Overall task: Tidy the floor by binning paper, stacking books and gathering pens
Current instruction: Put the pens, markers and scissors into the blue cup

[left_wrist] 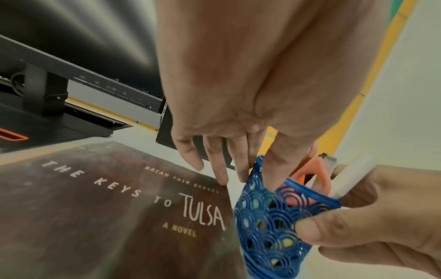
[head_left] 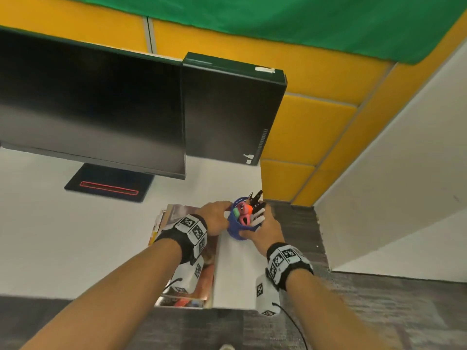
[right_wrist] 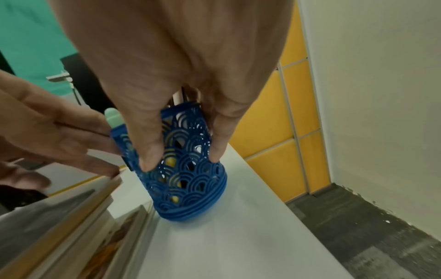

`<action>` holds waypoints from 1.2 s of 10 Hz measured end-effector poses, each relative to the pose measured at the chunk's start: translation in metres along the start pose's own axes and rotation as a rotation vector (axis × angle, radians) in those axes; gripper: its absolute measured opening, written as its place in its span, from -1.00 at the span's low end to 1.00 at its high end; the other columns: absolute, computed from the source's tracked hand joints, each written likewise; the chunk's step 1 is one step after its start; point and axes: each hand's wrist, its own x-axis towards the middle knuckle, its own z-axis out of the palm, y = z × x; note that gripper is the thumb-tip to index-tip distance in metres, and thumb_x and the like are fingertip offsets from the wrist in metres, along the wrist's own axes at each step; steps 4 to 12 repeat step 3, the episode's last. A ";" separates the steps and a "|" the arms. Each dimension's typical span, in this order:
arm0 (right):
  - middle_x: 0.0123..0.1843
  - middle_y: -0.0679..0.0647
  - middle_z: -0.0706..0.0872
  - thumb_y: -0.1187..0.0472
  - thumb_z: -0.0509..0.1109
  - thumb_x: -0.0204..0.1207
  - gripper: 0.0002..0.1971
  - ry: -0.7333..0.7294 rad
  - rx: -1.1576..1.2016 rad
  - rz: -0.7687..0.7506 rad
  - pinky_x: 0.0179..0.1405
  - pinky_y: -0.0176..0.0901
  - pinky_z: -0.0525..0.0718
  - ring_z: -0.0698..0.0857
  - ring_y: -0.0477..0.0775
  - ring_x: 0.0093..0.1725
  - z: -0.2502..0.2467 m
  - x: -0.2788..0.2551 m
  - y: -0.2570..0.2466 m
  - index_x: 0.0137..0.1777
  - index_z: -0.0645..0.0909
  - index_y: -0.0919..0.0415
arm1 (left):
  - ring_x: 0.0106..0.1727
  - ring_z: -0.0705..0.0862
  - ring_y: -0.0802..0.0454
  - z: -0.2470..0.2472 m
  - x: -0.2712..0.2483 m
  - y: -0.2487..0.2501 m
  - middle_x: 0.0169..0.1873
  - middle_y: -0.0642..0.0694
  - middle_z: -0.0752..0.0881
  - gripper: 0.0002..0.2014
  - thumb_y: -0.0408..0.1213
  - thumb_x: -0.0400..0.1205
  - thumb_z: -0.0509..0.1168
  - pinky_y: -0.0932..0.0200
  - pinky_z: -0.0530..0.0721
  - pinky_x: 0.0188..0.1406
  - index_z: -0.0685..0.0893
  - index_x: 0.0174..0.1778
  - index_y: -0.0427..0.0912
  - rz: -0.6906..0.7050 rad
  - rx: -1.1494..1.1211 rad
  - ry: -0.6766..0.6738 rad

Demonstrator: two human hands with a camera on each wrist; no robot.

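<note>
White desk (head_left: 75,236): right hand (head_left: 265,229) fingers grip blue pen holder (head_left: 236,229); left hand (head_left: 214,218) fingers straight, touching it.

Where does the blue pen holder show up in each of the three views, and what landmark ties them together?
Head: blue pen holder at lower centre, between both hands, on the white desk.
Left wrist: lower right, beside the book.
Right wrist: centre, gripped by the right hand, tilted on the desk.
Shared landmark: the yellow wall panels, seen in all three.
</note>
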 end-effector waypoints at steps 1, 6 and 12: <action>0.18 0.02 0.68 0.32 0.66 0.27 -0.28 -0.054 0.012 0.066 0.21 -0.07 0.69 0.68 0.09 0.22 0.004 0.012 0.013 0.39 0.41 0.07 | 0.35 0.60 -0.09 -0.001 0.009 -0.009 0.37 -0.01 0.63 -0.49 -0.24 0.55 0.25 -0.06 0.53 0.41 0.51 0.47 0.08 -0.017 0.048 -0.023; 0.37 -0.03 0.58 0.32 0.63 0.35 -0.25 -0.184 0.041 0.076 0.38 -0.10 0.56 0.59 0.01 0.34 -0.004 0.012 0.028 0.48 0.36 0.05 | 0.27 0.64 -0.13 -0.002 0.012 -0.005 0.29 -0.09 0.68 -0.53 -0.14 0.51 0.23 -0.09 0.60 0.33 0.59 0.38 -0.02 -0.074 0.036 0.030; 0.37 -0.03 0.58 0.32 0.63 0.35 -0.25 -0.184 0.041 0.076 0.38 -0.10 0.56 0.59 0.01 0.34 -0.004 0.012 0.028 0.48 0.36 0.05 | 0.27 0.64 -0.13 -0.002 0.012 -0.005 0.29 -0.09 0.68 -0.53 -0.14 0.51 0.23 -0.09 0.60 0.33 0.59 0.38 -0.02 -0.074 0.036 0.030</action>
